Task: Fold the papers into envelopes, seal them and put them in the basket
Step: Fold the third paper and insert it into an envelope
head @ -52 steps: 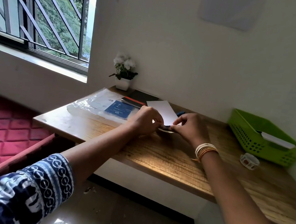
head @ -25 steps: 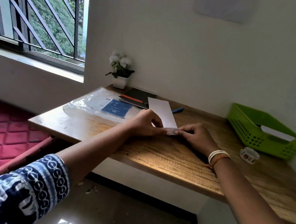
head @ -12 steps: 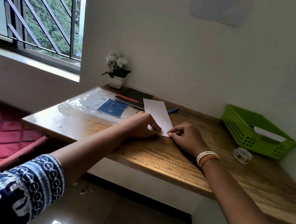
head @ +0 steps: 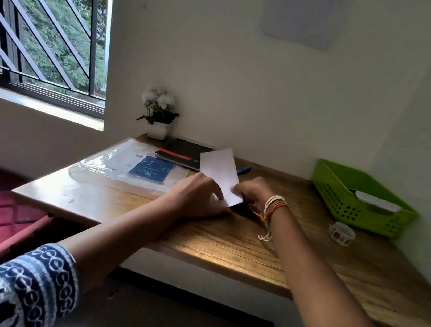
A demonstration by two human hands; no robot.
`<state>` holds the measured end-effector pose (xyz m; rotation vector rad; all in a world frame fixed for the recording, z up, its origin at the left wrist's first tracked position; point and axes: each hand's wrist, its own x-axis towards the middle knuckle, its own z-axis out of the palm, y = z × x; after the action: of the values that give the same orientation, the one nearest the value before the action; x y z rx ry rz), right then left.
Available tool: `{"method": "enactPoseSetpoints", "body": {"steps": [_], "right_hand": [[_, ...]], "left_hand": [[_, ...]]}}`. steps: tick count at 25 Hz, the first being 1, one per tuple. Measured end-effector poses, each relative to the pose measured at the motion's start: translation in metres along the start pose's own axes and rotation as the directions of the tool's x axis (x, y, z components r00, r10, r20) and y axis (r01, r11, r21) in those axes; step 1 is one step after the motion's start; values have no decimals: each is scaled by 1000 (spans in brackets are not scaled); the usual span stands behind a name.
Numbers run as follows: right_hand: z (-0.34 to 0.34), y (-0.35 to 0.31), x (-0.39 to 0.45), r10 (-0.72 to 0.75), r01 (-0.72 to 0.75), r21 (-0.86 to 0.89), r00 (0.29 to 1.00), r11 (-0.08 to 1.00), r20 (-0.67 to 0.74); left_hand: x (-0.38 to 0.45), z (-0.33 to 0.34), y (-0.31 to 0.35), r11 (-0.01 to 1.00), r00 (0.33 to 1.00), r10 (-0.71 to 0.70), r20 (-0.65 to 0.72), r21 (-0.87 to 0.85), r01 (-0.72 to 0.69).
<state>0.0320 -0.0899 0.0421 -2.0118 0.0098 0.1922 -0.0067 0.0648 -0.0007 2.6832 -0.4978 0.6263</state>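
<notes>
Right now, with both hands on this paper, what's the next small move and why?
Probably press the paper flat on the desk and crease its near end. Both the left hand and the right hand pinch that end, its far end tilts up, and it isn't yet an envelope.

Left hand (head: 198,197) covers near left corner of white folded paper (head: 219,173); fingertips tucked from sight. Right hand (head: 250,195) mostly behind paper edge, grip unclear. Paper hides right part of black notebook with red band (head: 182,152) and most of blue pen (head: 244,170). Print on blue label inside clear plastic packet (head: 135,165) too small to read. White folded sheet (head: 376,201) in green plastic basket (head: 355,209) partly behind rim. Pattern on small tape roll (head: 341,233) indistinct. Wooden desk (head: 278,256) cut off at right edge.
</notes>
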Motion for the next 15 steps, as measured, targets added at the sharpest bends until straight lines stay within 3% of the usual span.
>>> {"method": "enactPoseSetpoints", "body": {"steps": [4,6,9,11,13,15], "right_hand": [[6,1,3,-75,73,206,997,976,2],[3,-2,1,-169,169,279,985,945,-22],[-2,-4,-6,-230,221,380,973,898,-23],[-7,-1,0,-240,232,390,970,891,-29],[-11,4,9,-235,253,349,967,902,-95],[-18,10,21,-227,267,259,958,928,-174]], "left_hand": [[1,-4,5,975,979,96,-181,213,-57],[-1,-2,3,973,907,191,-375,193,-125],[2,-2,-8,980,787,92,-610,-85,-181],[6,-11,-14,946,711,-85,-698,-279,-162],[9,-22,-23,853,658,-305,-689,-505,-134],[8,-27,-28,665,648,-478,-593,-727,-175]]}}
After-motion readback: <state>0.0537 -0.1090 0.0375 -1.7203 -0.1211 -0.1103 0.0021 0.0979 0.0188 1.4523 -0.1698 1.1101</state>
